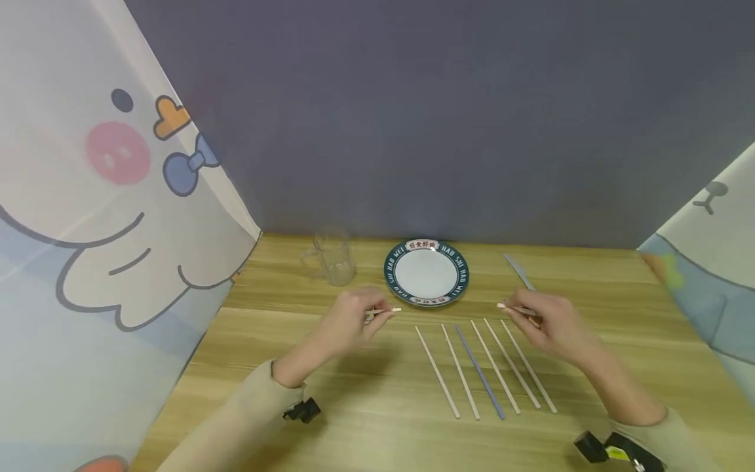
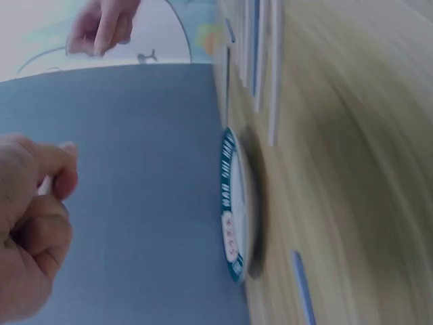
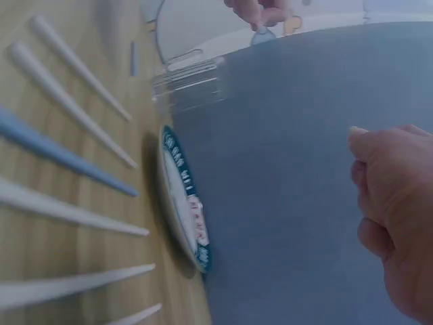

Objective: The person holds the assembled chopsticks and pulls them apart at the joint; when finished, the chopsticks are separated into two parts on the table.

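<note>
My left hand [image 1: 354, 318] is raised over the table left of the plate, thumb and index finger pinching a slim pale stick-like piece [image 1: 396, 309]; most of it is hidden by the fingers. To the right, my right hand [image 1: 548, 321] pinches a similar slim piece [image 1: 501, 305] at its fingertips. What these pieces are I cannot tell. Several white chopsticks [image 1: 436, 372] and one blue chopstick [image 1: 480, 373] lie side by side on the table between the hands. Beyond them sits a white plate [image 1: 427, 272] with a dark green lettered rim.
A clear glass mug [image 1: 337, 262] stands at the back left. Near the right hand lies a grey table knife [image 1: 519, 270], partly covered by that hand. Another blue slim thing [image 2: 304, 288] rests on the wooden table [image 1: 354, 432]. A dark grey wall [image 1: 442, 118] rises behind the table.
</note>
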`<state>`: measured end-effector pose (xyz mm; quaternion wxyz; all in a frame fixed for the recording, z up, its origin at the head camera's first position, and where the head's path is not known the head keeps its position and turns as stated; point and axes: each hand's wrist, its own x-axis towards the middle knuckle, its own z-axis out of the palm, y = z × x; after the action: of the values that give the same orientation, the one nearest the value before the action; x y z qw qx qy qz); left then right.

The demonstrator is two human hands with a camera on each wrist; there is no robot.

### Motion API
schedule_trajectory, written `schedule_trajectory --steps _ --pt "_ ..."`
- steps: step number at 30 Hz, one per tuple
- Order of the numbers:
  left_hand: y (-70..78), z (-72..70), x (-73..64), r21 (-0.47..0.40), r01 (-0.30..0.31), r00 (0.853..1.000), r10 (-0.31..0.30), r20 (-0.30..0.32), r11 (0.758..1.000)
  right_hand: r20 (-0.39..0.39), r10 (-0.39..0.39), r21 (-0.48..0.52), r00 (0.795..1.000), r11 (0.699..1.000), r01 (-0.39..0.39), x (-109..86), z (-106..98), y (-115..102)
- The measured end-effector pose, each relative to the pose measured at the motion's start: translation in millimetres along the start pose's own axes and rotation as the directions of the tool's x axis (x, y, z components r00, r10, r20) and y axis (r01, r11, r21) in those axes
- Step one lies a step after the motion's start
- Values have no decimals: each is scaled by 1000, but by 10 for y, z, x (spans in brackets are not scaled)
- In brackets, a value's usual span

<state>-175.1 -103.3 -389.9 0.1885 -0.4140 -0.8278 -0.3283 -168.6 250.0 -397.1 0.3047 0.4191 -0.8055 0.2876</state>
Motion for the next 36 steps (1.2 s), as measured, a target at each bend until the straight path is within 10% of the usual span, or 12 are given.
schedule_trajectory --steps 6,16,36 --pt "-203 -80 -199 -30 36 999 -35 27 999 133 72 -40 988 997 -68 -212 -230 117" --pt "-550 -130 -551 15 148 984 -148 95 989 115 203 -141 972 972 -186 -641 -460 416" --pt "-787 -33 -696 188 263 909 -308 279 946 234 203 -181 951 970 -162 -1111 -400 756"
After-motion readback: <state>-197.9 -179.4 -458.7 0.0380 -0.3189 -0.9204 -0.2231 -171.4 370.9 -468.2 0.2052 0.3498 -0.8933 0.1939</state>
